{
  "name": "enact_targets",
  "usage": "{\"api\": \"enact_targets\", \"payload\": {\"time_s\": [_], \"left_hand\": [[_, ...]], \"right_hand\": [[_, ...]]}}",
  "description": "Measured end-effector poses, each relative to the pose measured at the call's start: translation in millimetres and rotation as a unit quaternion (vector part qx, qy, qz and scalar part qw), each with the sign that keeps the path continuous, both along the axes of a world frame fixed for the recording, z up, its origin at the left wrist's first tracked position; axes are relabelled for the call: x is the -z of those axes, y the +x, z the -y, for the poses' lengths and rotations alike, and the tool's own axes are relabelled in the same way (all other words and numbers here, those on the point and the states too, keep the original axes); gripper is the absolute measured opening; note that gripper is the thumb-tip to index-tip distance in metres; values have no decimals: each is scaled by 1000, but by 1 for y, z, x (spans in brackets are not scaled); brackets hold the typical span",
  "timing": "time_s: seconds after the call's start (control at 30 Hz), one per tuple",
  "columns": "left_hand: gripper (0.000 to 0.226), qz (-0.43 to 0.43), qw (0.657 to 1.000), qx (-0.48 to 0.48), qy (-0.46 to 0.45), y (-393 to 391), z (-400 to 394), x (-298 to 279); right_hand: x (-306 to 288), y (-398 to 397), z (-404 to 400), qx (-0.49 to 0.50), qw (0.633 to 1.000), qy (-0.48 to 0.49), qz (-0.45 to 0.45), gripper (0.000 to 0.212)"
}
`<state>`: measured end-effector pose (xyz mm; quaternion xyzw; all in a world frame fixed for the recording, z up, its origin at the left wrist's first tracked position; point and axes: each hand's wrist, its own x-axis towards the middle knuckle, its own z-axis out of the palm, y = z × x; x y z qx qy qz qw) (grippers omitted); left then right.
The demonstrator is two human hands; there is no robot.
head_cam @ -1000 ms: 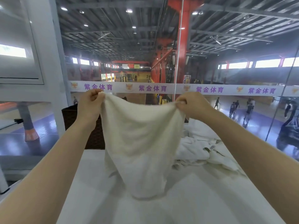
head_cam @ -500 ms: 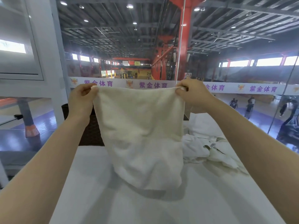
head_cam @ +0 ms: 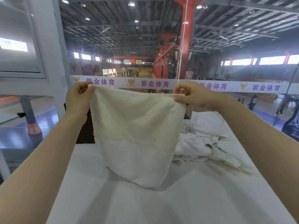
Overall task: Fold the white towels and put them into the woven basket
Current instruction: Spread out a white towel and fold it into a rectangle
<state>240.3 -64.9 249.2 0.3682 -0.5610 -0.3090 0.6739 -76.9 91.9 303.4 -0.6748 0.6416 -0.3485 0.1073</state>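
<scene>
Head view: towel (head_cam: 137,135) below both hands (head_cam: 77,97)

A white towel (head_cam: 137,135) hangs spread out in the air, its low end touching the table. More towels (head_cam: 205,139) lie crumpled at right. The dark basket (head_cam: 86,128) stands behind, mostly hidden.

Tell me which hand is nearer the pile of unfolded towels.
Right. The right hand pinches the held towel at its top corner, just above the pile. The left hand pinches the other corner, across the towel, in front of the dark basket.
</scene>
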Motion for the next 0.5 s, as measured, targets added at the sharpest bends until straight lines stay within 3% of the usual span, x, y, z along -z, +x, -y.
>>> {"api": "enact_targets", "payload": {"time_s": [0.2, 0.5], "left_hand": [[15, 15, 1000, -20, 3, 4, 5, 2], [21, 48, 997, -64, -3, 8, 10, 6]], "right_hand": [[2, 3, -6, -84, 996, 39, 2, 9], [6, -1, -1, -78, 988, 110, -72, 12]]}}
